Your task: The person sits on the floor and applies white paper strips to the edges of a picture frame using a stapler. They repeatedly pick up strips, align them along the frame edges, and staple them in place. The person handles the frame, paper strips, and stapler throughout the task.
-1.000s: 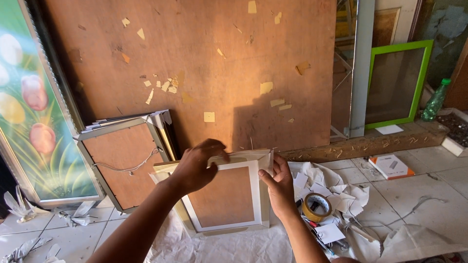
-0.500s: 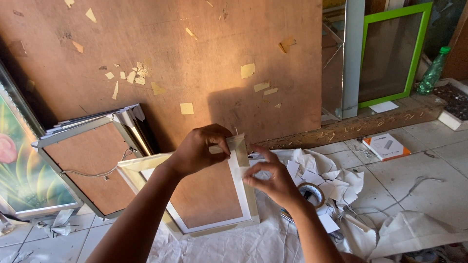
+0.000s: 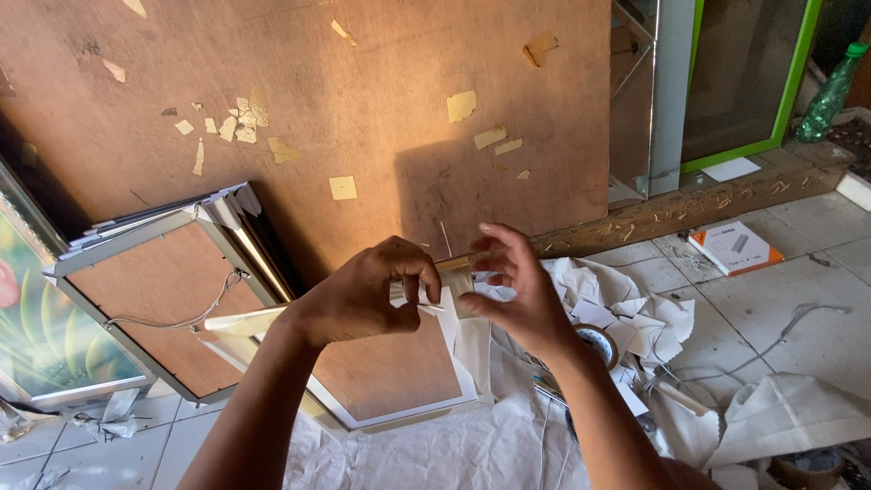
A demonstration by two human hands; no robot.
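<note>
Two bare hands meet over the top corner of a white-edged picture frame with a brown backing board, which leans back-side out on the tiled floor. The left hand is curled, its thumb and forefinger pinched narrow on a strip of brown paper tape at that corner. The right hand faces it, thumb under the strip's other end and the remaining fingers spread loosely above; both hands grip the same strip, which runs between the two sets of fingertips. Just below the right wrist lies a roll of brown tape on crumpled white paper scraps. Beyond the left knuckles a second frame with a brown back and a hanging wire leans against a large brown plywood sheet dotted with yellowed tape bits. Well beyond the right fingertips sit a small orange and white box, a green-edged frame and a green plastic bottle.
</note>
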